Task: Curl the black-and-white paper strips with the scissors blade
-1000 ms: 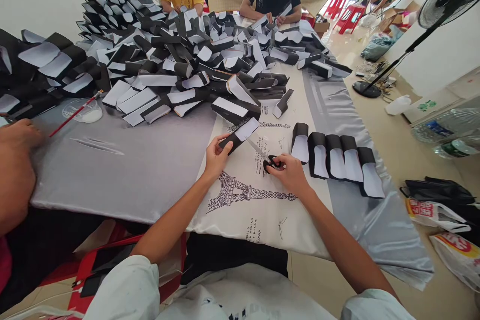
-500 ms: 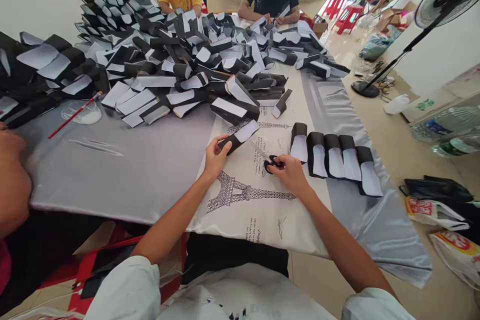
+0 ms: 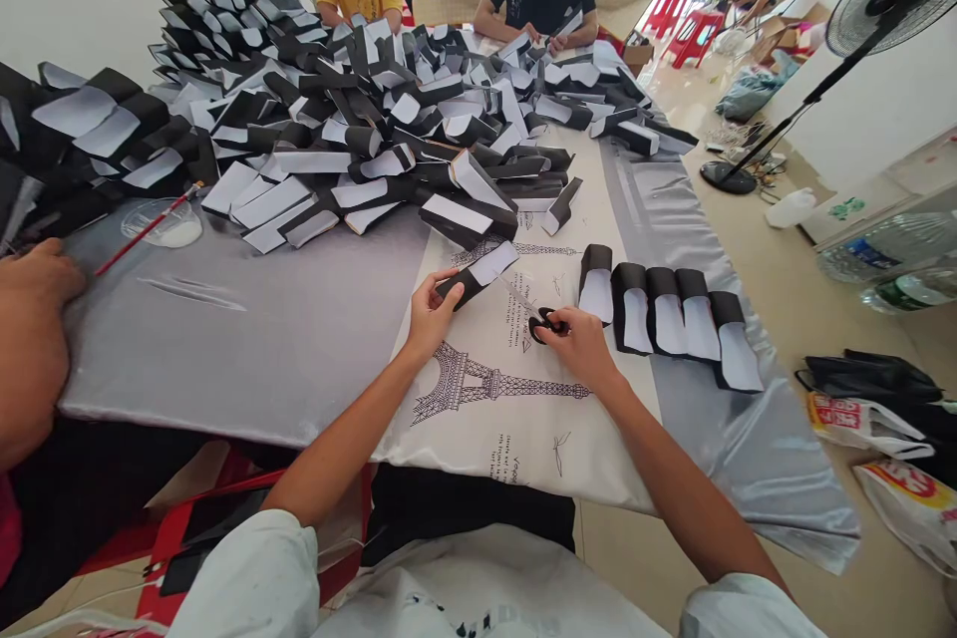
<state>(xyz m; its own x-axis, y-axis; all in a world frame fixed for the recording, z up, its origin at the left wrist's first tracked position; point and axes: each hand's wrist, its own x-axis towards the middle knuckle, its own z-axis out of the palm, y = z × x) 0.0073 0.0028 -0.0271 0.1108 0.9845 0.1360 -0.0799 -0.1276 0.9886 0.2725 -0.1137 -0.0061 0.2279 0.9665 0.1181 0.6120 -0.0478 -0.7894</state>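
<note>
Barely a shift: the left hand point(image 3: 434, 312) still grips the folded black-and-white paper-like piece point(image 3: 479, 272) over the desk point(image 3: 314, 349), the right hand point(image 3: 581, 344) black-handled metal scissors point(image 3: 548, 319) near its end; cutting seems unfinished.

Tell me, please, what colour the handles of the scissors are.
The scissors handles are black, which shows best in the head view.

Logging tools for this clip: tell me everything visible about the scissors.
The scissors have black handles, which look like plastic, and slim, pale blades that look metallic. The right hand grips the handles, partly hiding them. The blades point up-left over the printed cream cloth, toward the folded black-and-white piece in the left hand. Blade gap and tip contact are unclear.
</note>
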